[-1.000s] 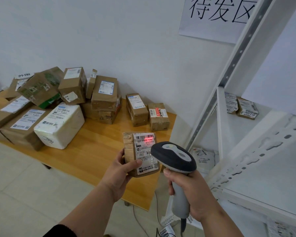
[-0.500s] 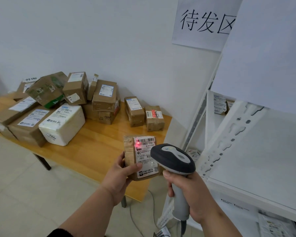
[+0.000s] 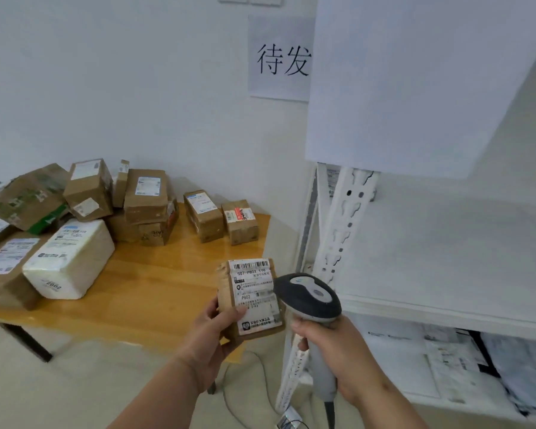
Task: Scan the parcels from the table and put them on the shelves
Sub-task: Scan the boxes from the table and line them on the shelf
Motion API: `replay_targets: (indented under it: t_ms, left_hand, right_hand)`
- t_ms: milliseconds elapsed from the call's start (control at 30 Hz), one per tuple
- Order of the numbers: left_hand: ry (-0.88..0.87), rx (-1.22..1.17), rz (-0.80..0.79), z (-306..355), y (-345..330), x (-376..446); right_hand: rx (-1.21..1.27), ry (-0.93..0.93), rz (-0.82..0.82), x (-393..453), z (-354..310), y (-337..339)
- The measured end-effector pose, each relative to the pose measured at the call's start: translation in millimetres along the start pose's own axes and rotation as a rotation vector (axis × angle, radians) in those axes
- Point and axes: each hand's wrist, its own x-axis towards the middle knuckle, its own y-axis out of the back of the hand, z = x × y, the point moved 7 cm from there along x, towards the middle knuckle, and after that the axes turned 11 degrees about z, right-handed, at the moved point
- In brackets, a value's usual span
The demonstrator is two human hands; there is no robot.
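Head view: left hand [image 3: 212, 331] wrapped round a small brown parcel [image 3: 250, 297], thumb across the white label, held upright in the air just off the table's [image 3: 155, 283] near right corner. Right hand [image 3: 338, 351] clenched round the grip of a grey scanner [image 3: 308, 297], head just beside the parcel's right edge. More parcels [image 3: 146, 196] heaped along the table's far and left edges. White shelves [image 3: 440, 308] at right, flat mailers [image 3: 458, 363] on the lower level.
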Motion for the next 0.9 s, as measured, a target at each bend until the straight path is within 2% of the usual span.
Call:
replay_targets:
  t_ms: [167, 467, 900]
  left_hand:
    - [0.055, 0.093, -0.082, -8.7, -6.8, -18.3]
    - [0.099, 0.224, -0.185, -34.1, -22.3, -44.8]
    - [0.057, 0.403, -0.396, -47.9, -150.9, -61.2]
  right_hand:
    - [0.077, -0.133, 0.082, -26.8, 17.3, 0.7]
    - [0.295, -0.181, 0.173, -70.1, 45.6, 17.6]
    - [0.443, -0.120, 0.287, -50.6, 45.8, 121.3]
